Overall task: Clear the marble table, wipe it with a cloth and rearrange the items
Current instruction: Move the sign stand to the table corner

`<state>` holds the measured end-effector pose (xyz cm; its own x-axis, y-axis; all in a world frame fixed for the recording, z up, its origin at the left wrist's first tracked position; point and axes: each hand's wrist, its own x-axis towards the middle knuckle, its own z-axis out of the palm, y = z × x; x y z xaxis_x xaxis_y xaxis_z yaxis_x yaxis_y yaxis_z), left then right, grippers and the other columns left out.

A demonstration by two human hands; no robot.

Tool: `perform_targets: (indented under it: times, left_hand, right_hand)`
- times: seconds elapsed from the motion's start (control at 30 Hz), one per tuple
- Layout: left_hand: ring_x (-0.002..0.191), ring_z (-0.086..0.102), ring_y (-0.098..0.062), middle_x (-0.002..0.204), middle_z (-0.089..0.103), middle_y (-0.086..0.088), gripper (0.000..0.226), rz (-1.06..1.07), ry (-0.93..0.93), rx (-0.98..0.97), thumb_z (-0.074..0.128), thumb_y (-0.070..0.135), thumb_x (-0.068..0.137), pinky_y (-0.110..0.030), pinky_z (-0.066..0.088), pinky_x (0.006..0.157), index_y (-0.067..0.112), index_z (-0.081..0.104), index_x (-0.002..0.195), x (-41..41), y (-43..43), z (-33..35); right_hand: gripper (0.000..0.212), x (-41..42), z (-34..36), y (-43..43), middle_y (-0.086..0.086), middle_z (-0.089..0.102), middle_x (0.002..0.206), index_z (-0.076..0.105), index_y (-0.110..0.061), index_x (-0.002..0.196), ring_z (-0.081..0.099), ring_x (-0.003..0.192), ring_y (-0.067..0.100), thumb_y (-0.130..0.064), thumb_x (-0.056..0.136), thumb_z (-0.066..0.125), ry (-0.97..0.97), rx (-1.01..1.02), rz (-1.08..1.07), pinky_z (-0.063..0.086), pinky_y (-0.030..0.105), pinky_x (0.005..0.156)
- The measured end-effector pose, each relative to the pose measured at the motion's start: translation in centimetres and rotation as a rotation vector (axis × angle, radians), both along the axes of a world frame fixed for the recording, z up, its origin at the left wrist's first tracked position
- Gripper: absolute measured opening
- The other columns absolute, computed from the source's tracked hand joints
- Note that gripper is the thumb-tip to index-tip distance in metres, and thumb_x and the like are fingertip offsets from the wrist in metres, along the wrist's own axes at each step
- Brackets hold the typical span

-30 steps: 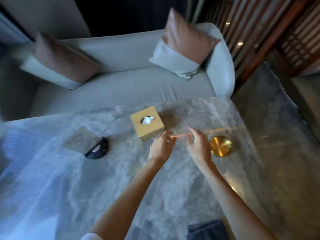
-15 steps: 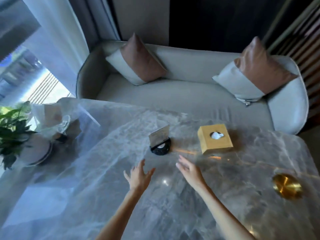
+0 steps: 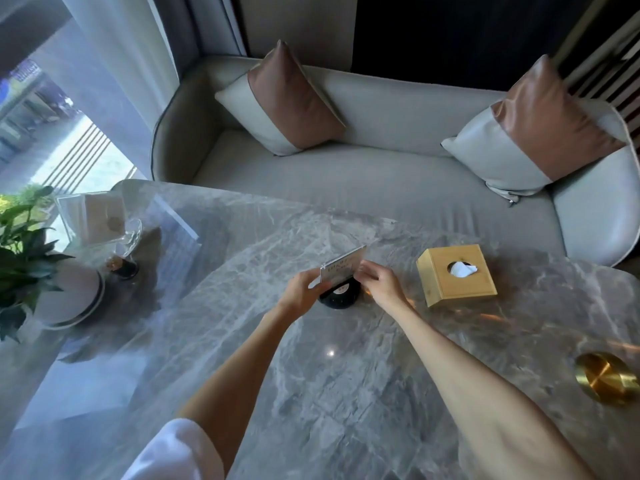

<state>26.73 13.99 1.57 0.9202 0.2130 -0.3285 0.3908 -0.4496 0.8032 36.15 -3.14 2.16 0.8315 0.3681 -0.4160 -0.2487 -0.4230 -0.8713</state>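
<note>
A clear card sign on a round black base stands mid-table on the grey marble table. My left hand grips the card's left edge and my right hand pinches its right edge. A wooden tissue box with a white tissue sits just right of my right hand. A round gold dish lies at the table's right edge.
At the table's left end stand a potted plant in a white pot, a clear acrylic holder with a card, and a small dark bottle. A grey sofa with two cushions lies beyond the table.
My view swung left and settled. Both hands, open above the table half a second ago, reached forward and took hold of the card sign's two edges.
</note>
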Motion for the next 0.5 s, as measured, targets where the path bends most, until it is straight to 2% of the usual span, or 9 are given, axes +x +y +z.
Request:
perform_targets:
  times: [0.07,0.13,0.23,0.3,0.33,0.4,0.47,0.5]
  left_hand:
    - [0.096,0.068,-0.014,0.104,0.072,0.002,0.026,0.046,0.040,-0.028,0.062,0.025,0.092,-0.038,0.054,0.089,0.007,0.074,0.106,0.3,-0.4,0.1]
    - [0.090,0.070,-0.026,0.095,0.074,-0.007,0.036,0.088,0.052,-0.007,0.055,0.032,0.090,-0.041,0.057,0.081,0.001,0.072,0.098,0.6,-0.8,0.3]
    - [0.070,0.058,-0.021,0.074,0.064,-0.006,0.026,0.177,0.042,0.003,0.056,0.016,0.095,-0.026,0.047,0.061,0.000,0.065,0.077,1.2,-0.8,1.5]
    - [0.068,0.056,-0.020,0.073,0.062,-0.007,0.026,0.193,0.031,0.010,0.056,0.012,0.096,-0.018,0.041,0.051,-0.003,0.066,0.077,2.0,-0.4,2.1]
    - [0.069,0.059,-0.023,0.077,0.066,-0.010,0.026,0.184,0.016,-0.007,0.056,0.014,0.095,-0.020,0.045,0.053,-0.006,0.066,0.080,2.3,-0.2,2.6]
    - [0.082,0.069,-0.031,0.093,0.073,-0.016,0.031,0.123,-0.001,-0.043,0.057,0.021,0.091,-0.037,0.058,0.068,-0.008,0.068,0.088,3.1,-0.2,3.9]
    - [0.095,0.070,-0.032,0.105,0.073,-0.019,0.026,0.044,0.007,-0.085,0.058,0.014,0.092,-0.046,0.059,0.083,-0.009,0.069,0.096,3.9,-1.1,5.3]
    - [0.096,0.070,-0.030,0.107,0.072,-0.018,0.022,-0.003,0.006,-0.096,0.057,0.009,0.094,-0.044,0.058,0.085,-0.010,0.068,0.099,4.3,-1.9,6.0]
  right_hand:
    - [0.028,0.3,0.5,0.1,0.004,0.066,0.117,0.066,-0.001,0.118,0.056,0.104,0.011,-0.007,0.091,0.063,-0.039,-0.041,0.007,0.039,0.012,0.084]
    - [0.027,0.8,0.6,0.3,0.003,0.067,0.118,0.069,-0.006,0.117,0.056,0.103,0.008,-0.015,0.092,0.063,-0.059,-0.090,0.015,0.042,0.019,0.087]
    - [0.033,1.4,0.5,0.4,0.006,0.063,0.128,0.065,-0.007,0.122,0.059,0.115,0.012,-0.020,0.091,0.065,-0.024,-0.015,0.008,0.046,0.024,0.097]
    - [0.039,2.0,0.5,-0.5,0.002,0.057,0.135,0.059,-0.009,0.130,0.053,0.126,0.013,-0.015,0.092,0.063,0.045,0.125,-0.005,0.044,0.019,0.101]
    - [0.045,2.2,0.6,-1.3,-0.005,0.053,0.138,0.054,-0.014,0.136,0.047,0.130,0.008,-0.013,0.092,0.063,0.096,0.177,-0.007,0.040,0.019,0.103]
    - [0.061,2.5,0.2,-3.3,-0.014,0.040,0.146,0.043,-0.028,0.144,0.035,0.135,0.004,-0.012,0.089,0.062,0.233,0.233,-0.014,0.030,0.030,0.111]
    - [0.073,2.5,-0.3,-5.4,-0.011,0.029,0.156,0.032,-0.029,0.150,0.029,0.141,0.010,-0.010,0.085,0.059,0.383,0.332,-0.013,0.025,0.038,0.115]
    - [0.074,2.4,-0.4,-6.5,-0.005,0.029,0.157,0.030,-0.024,0.151,0.032,0.140,0.014,-0.008,0.083,0.056,0.447,0.395,-0.040,0.029,0.035,0.112]
